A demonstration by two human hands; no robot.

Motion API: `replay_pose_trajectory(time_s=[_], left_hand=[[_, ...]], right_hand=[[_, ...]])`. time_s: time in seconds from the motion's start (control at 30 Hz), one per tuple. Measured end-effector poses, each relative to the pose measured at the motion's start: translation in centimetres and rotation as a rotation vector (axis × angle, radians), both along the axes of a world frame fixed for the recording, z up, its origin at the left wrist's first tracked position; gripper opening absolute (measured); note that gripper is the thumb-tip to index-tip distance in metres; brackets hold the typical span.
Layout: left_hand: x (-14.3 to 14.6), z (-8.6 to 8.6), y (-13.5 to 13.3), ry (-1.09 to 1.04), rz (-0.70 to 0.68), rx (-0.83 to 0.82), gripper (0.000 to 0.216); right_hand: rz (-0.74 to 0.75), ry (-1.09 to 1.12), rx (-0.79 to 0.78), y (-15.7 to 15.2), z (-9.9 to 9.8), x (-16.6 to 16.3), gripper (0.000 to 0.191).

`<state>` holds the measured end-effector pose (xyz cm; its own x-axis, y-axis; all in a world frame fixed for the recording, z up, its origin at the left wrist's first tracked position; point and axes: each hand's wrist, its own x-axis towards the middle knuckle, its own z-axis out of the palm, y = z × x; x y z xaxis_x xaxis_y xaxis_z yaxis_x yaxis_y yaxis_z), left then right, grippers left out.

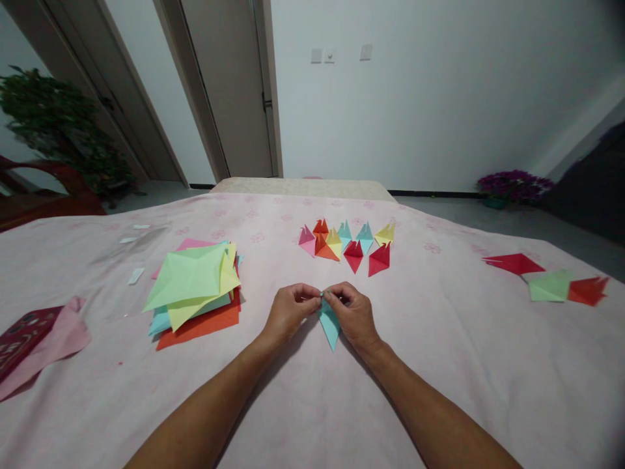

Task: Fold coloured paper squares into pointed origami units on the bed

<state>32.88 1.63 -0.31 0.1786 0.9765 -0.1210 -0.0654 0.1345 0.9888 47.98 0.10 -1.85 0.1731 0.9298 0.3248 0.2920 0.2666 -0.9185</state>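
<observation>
A light blue folded paper piece (330, 324) is pinched between my two hands over the middle of the table, its long point aimed toward me. My left hand (291, 309) grips its upper left end between thumb and finger. From the other side, my right hand (352, 316) pinches the same upper end, the thumbs almost touching. The small folds at the fingertips are mostly hidden. Just beyond my hands stands a cluster of folded paper cranes, among them a red crane (379, 260), a yellow crane (334, 243) and a light blue crane (365, 237).
Left of my hands lies a loose stack of coloured paper sheets (188, 277), beside a clear plastic wrapper (122, 286). A dark red packet (29, 335) rests on pink cloth (63, 348) at far left. At right are folded red (515, 263), green (549, 286) and orange-red (586, 290) papers.
</observation>
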Motion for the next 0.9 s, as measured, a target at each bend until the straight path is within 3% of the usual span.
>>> replay_pose_trajectory(time_s=[0.13, 0.3, 0.9], left_hand=[[0.16, -0.71, -0.26, 0.100, 0.039, 0.182, 0.017], [0.11, -0.85, -0.49, 0.188, 0.064, 0.296, 0.020], [0.46, -0.91, -0.83, 0.308, 0.090, 0.409, 0.016]], right_hand=[[-0.003, 0.053, -0.034, 0.01, -0.12, -0.07, 0.016], [0.003, 0.044, -0.041, -0.03, -0.22, -0.05, 0.018], [0.020, -0.155, 0.036, 0.19, -0.15, 0.00, 0.011]])
